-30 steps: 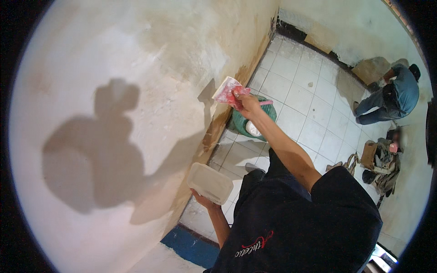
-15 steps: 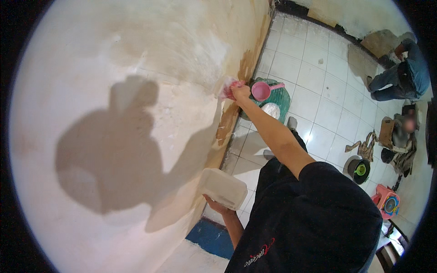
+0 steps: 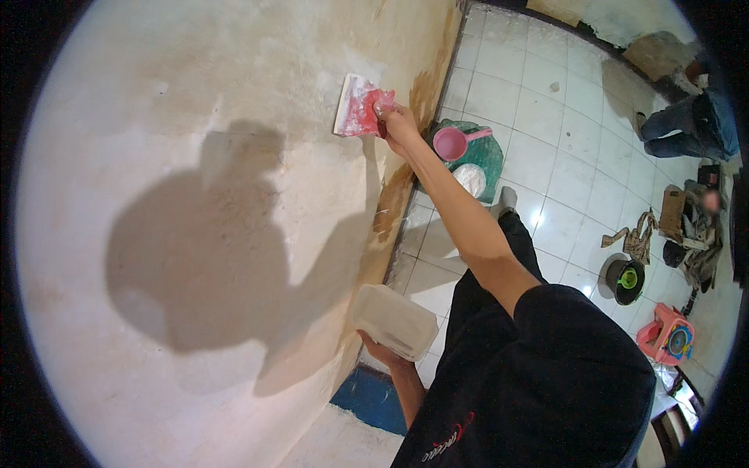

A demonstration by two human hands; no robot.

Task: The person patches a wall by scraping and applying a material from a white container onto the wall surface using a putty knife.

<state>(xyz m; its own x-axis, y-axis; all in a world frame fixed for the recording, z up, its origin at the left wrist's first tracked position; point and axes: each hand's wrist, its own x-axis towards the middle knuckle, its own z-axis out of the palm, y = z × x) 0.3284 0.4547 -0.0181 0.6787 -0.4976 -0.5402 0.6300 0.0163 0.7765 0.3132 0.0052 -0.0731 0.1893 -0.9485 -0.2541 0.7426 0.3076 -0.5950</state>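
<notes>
My right hand [image 3: 395, 123] is closed around the handle of a red putty scraper [image 3: 360, 111], smeared with white paste. Its broad pale edge is against or very close to the beige wall [image 3: 257, 70], high on the patchy plastered part. Lower down, my left hand [image 3: 381, 352] grips a translucent whitish plastic tub [image 3: 396, 321] from underneath, close beside the wall. Some pale stuff seems to lie inside the tub, but I cannot make out how much. My shadow covers much of the wall.
By the wall's foot, a pink dipper [image 3: 450, 144] and a white bag [image 3: 470, 179] rest on green sheeting [image 3: 488, 160]. On the white tiles [image 3: 538, 117] stand a black bucket [image 3: 626, 282] and a pink stool-like item [image 3: 665, 335]. Another person [image 3: 690, 125] is at the far right.
My right hand has moved up and to the left along the wall, and the scraper's broad face now shows. The tub in my left hand sits slightly further right in view.
</notes>
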